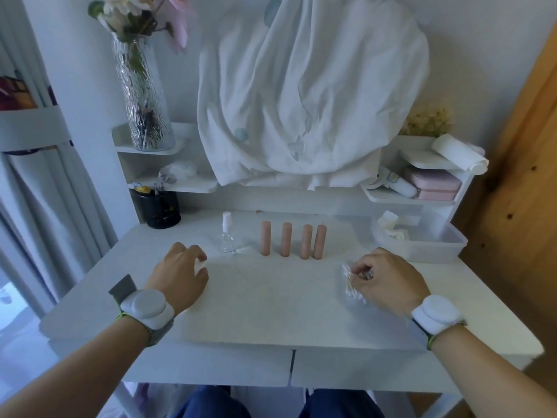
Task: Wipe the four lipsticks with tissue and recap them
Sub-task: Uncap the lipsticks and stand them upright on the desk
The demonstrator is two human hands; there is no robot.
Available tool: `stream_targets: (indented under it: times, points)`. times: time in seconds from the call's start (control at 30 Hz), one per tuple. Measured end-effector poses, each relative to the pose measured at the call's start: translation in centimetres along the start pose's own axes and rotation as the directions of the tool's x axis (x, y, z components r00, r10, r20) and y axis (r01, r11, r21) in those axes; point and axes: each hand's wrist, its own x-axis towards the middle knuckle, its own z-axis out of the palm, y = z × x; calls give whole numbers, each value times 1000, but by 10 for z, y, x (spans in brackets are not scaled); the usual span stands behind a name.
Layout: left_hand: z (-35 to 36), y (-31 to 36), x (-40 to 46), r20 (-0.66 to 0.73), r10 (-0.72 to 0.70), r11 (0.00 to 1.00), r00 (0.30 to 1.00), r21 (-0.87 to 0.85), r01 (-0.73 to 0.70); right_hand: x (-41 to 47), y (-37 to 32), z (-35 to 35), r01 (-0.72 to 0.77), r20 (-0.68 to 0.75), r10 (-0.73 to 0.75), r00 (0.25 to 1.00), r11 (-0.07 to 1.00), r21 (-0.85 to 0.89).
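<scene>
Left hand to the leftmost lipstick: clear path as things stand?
Probably yes, once freed. The left hand grips something small and white, so it is occupied. The leftmost lipstick stands capped and upright ahead and to its right; only the spray bottle stands near that path, slightly to the side.

The single view comes from a wide-angle camera on the person's head, looking forward and down over a white table point(271, 312), near enough that both forearms reach in from the bottom corners and the knees show under the table's front edge. It faces the wall behind the table, taking in a draped white cloth point(310, 95) at top centre, with a vase point(141, 95) at upper left and a wooden door point(521, 164) at the right edge. Straight lines bow near the borders, and there is no second view to share any part of the scene
</scene>
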Motion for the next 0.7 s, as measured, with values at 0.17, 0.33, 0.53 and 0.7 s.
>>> stream_targets:
  times: [0.17,0.33,0.53,0.7]
  points:
    - [2,27,-4,-77,89,991,993,-90,-96,22,-24,-8,29,-69,-24,997,998,61]
    - [16,75,-10,-55,262,938,963,-220,-268,54,-52,-6,33,-6,-33,999,983,179]
    - [43,109,-10,45,358,870,933,-378,-316,72,-56,4,35,9,-38,999,976,216]
    - [63,128,-1,56,360,851,931,-429,-303,71,-51,2,53,-39,-45,998,974,220]
